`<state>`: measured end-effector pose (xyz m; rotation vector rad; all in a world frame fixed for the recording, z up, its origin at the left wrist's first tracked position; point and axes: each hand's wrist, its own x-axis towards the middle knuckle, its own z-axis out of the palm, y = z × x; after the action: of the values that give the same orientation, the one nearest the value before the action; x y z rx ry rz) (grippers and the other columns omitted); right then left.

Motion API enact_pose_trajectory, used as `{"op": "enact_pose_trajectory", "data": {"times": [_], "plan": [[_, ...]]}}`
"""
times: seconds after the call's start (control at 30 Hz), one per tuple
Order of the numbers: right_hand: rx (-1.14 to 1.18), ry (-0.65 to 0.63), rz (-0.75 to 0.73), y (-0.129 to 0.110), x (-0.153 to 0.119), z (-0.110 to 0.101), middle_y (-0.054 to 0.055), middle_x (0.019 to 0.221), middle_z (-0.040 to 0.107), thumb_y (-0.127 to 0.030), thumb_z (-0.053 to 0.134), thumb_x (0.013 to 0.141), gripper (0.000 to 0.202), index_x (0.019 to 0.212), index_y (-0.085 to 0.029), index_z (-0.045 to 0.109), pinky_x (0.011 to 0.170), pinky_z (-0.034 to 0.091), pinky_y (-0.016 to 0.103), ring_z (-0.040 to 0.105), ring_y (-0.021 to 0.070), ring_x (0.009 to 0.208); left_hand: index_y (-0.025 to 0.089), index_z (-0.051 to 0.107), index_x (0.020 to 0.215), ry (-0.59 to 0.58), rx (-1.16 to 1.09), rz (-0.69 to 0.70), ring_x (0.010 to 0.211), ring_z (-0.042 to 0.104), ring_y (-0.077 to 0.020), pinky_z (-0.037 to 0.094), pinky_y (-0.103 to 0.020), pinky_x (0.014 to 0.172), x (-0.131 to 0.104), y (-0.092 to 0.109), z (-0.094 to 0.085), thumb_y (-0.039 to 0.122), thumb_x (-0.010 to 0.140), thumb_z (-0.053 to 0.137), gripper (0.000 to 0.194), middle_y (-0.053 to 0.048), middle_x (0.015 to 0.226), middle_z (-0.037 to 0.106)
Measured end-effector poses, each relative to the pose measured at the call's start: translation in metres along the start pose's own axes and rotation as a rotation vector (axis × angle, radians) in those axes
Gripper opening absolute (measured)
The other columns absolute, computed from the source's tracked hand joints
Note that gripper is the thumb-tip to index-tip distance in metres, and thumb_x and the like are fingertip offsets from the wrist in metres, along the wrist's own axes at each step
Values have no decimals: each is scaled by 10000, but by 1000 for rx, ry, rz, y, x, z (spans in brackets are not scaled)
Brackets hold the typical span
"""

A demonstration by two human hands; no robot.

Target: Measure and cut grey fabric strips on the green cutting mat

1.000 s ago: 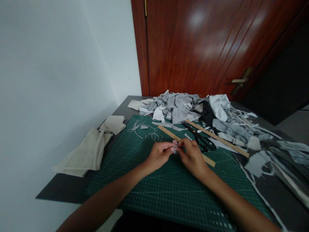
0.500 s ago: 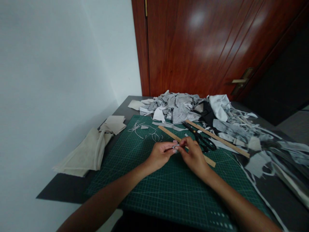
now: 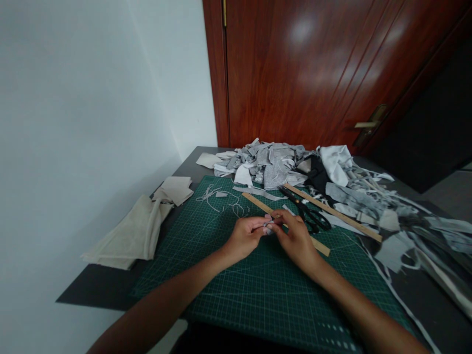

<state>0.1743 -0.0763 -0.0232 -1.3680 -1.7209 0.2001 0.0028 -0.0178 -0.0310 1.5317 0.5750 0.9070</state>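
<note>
Above the middle of the green cutting mat (image 3: 265,285), my left hand (image 3: 245,236) pinches a small grey scrap of fabric (image 3: 270,226) between thumb and fingers. My right hand (image 3: 293,235) grips the same scrap from the other side, and the fingertips of both hands nearly meet. Most of the scrap is hidden by the fingers. A wooden ruler (image 3: 320,246) lies on the mat, partly behind my right hand. Just beyond that hand rest black-handled scissors (image 3: 313,216).
Grey and white fabric scraps (image 3: 276,164) are heaped at the back against the door. A second wooden ruler (image 3: 339,212) lies beside the scissors. Loose threads (image 3: 210,194) are at the mat's far left. Folded beige cloth (image 3: 129,236) sits by the wall. Fabric strips (image 3: 438,255) cover the right side.
My right fingers have shifted slightly over the scrap, and a pale strip beyond them shows more. My left hand is almost unmoved.
</note>
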Motion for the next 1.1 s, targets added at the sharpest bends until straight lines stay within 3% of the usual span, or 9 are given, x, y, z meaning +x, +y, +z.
{"op": "enact_pose_trajectory", "data": {"times": [0.23, 0.43, 0.53, 0.63, 0.73, 0.9, 1.1], "plan": [[0, 6, 75, 3, -1, 4, 23, 935, 820, -253, 666, 940, 205, 1144, -256, 650, 853, 466, 413, 774, 265, 839, 188, 807, 1118, 6, 110, 36, 1106, 731, -294, 544, -461, 1031, -1, -1, 0, 308, 887, 707, 279, -119, 1183, 778], [20, 53, 119, 1, 5, 1, 47, 868, 776, -383, 713, 907, 244, 1089, -223, 689, 806, 520, 402, 726, 262, 788, 142, 813, 1030, 136, -256, -129, 969, 759, -290, 597, -481, 939, -4, 1, 9, 448, 758, 850, 411, -153, 1073, 795], [188, 70, 220, 1, 8, 3, 79, 928, 756, -508, 689, 912, 346, 1079, -205, 681, 756, 549, 385, 707, 267, 844, 125, 805, 1013, 215, -392, -176, 949, 758, -279, 597, -476, 944, -6, 7, 12, 424, 727, 880, 420, -141, 1000, 799], [449, -53, 382, -1, 8, 9, 60, 830, 715, -638, 617, 926, 447, 976, -200, 689, 648, 558, 355, 680, 238, 739, 130, 800, 981, 314, -431, -186, 961, 753, -271, 590, -473, 963, -6, 9, 12, 371, 721, 886, 365, -121, 969, 799], [629, -109, 491, -3, 5, 16, 38, 783, 683, -692, 693, 847, 496, 924, -201, 684, 588, 553, 329, 645, 209, 664, 127, 787, 996, 357, -444, -192, 986, 750, -275, 585, -480, 977, -4, 7, 9, 330, 707, 897, 369, -126, 1024, 795], [583, -1, 386, 1, 2, 24, 35, 784, 696, -655, 732, 841, 456, 917, -209, 681, 592, 549, 316, 637, 200, 669, 106, 765, 1029, 277, -460, -197, 1009, 751, -288, 568, -484, 1002, -3, 6, 7, 357, 695, 907, 442, -153, 1041, 793], [532, 51, 301, 9, 0, 30, 43, 817, 724, -640, 721, 851, 419, 878, -226, 664, 706, 579, 371, 678, 231, 742, 121, 755, 965, 272, -403, -157, 960, 757, -278, 588, -461, 953, -3, 10, 8, 384, 695, 898, 403, -131, 982, 796]]}}
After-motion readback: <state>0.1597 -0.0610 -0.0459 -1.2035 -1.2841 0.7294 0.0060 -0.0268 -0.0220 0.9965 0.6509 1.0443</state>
